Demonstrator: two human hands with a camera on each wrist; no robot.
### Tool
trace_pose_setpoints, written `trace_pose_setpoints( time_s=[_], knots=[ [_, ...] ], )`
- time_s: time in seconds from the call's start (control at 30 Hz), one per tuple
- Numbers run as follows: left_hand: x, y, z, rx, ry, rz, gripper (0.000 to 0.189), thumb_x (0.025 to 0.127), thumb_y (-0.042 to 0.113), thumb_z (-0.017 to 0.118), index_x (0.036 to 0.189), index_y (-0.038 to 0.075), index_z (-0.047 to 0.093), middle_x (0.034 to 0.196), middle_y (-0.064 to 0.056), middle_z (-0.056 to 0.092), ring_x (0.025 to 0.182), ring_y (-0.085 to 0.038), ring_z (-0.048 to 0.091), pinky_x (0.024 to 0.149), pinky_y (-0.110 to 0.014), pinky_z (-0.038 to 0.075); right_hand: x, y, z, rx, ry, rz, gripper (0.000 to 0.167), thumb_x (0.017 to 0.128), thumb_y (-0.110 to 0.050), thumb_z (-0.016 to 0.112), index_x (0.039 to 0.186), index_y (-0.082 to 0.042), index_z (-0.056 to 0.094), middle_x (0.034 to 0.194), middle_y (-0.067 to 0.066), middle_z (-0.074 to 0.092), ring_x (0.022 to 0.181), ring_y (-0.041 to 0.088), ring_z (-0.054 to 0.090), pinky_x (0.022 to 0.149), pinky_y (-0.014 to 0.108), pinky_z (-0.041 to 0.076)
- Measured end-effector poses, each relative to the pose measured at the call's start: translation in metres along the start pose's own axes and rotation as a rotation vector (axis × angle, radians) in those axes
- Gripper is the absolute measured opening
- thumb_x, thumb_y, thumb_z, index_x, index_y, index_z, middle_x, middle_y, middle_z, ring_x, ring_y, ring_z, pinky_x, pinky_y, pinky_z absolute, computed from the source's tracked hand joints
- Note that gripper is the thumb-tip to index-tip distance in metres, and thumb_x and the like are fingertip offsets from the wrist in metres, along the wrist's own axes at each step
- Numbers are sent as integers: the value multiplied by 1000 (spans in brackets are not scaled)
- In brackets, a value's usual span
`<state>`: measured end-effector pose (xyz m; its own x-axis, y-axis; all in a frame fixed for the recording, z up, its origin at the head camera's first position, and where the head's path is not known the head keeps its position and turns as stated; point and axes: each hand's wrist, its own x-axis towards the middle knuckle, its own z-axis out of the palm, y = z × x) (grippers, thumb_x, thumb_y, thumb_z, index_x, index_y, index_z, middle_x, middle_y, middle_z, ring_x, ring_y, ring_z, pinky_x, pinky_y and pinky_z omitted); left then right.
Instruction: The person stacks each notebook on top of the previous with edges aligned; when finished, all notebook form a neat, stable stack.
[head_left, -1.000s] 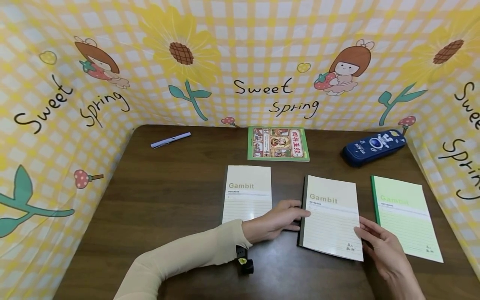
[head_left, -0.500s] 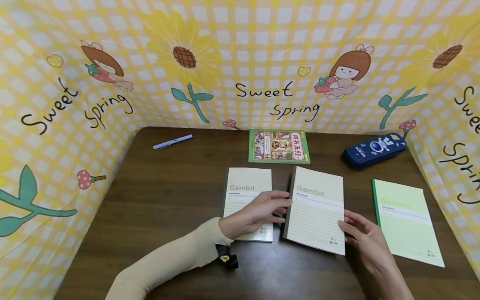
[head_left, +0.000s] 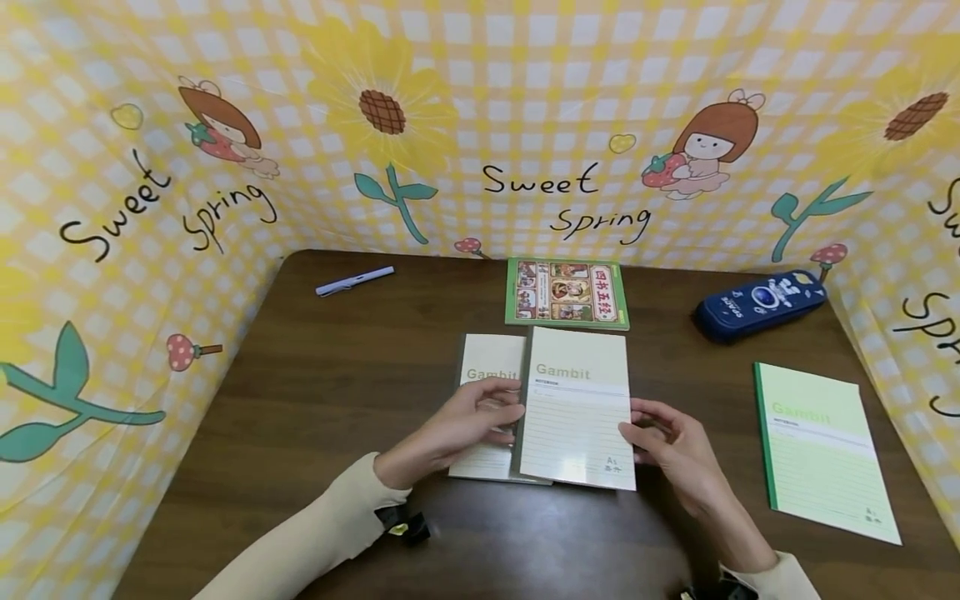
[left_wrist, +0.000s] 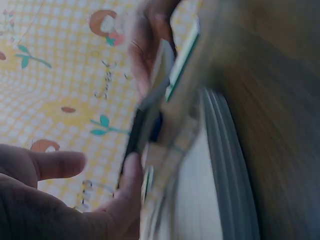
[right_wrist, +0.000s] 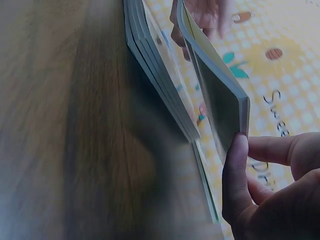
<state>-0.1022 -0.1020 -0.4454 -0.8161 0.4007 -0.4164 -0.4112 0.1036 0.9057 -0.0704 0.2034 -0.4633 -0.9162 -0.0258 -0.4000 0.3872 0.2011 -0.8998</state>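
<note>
A white "Gambit" notebook (head_left: 577,417) with a dark spine is held up at a tilt, overlapping the left white notebooks (head_left: 487,354) in the head view. My right hand (head_left: 675,454) pinches its right edge, thumb on the cover and fingers beneath, as the right wrist view also shows. At the spine is my left hand (head_left: 465,425), its fingers spread; in the left wrist view one fingertip touches the spine while another finger stands away from the notebook (left_wrist: 137,135). From the side, the notebooks underneath appear as a stack (right_wrist: 155,75) of several on the table.
A green notebook (head_left: 825,450) lies at the right. Along the back are a green-bordered picture book (head_left: 567,292), a dark blue pencil case (head_left: 761,304) and a pale lilac pen (head_left: 355,282). Checked yellow cloth (head_left: 525,100) walls the brown table (head_left: 337,375).
Both hands have carried the white notebook leftward, from beside the green notebook to over the left white stack. My left hand's thumb has slipped from the cover to the spine edge.
</note>
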Motion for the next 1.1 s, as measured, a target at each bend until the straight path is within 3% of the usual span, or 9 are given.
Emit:
trace_pose_setpoints(
  time_s=[0.2, 0.5, 0.83, 1.1],
  knots=[
    [-12, -11, -23, 42, 74, 63, 56, 98, -3, 65, 151, -1, 49, 134, -25, 53, 100, -17, 68, 86, -35, 64, 11, -9, 25, 23, -46, -44, 52, 97, -16, 76, 142, 1, 58, 118, 8, 63, 80, 9, 64, 72, 28, 63],
    [-27, -25, -50, 147, 218, 98, 57, 93, -4, 71, 147, 2, 54, 132, -24, 60, 104, -24, 68, 83, -26, 59, 25, -14, 59, 54, -108, -81, 49, 95, -11, 76, 139, 3, 60, 120, 14, 63, 80, 7, 64, 69, 26, 61],
    [-37, -34, -63, 141, 263, 122, 56, 91, -8, 71, 144, -4, 54, 129, -27, 60, 97, -21, 70, 78, -24, 60, 26, -4, 84, -34, -70, -188, 40, 93, -7, 78, 131, 1, 67, 117, 23, 65, 81, 10, 68, 66, 29, 63],
    [-36, -41, -70, 183, 274, 132, 56, 89, -8, 73, 143, -4, 57, 126, -27, 63, 94, -21, 73, 77, -25, 61, 23, -3, 94, -191, 6, -296, 40, 87, -7, 84, 125, 0, 73, 104, 18, 68, 77, 11, 71, 61, 27, 62]
  ],
)
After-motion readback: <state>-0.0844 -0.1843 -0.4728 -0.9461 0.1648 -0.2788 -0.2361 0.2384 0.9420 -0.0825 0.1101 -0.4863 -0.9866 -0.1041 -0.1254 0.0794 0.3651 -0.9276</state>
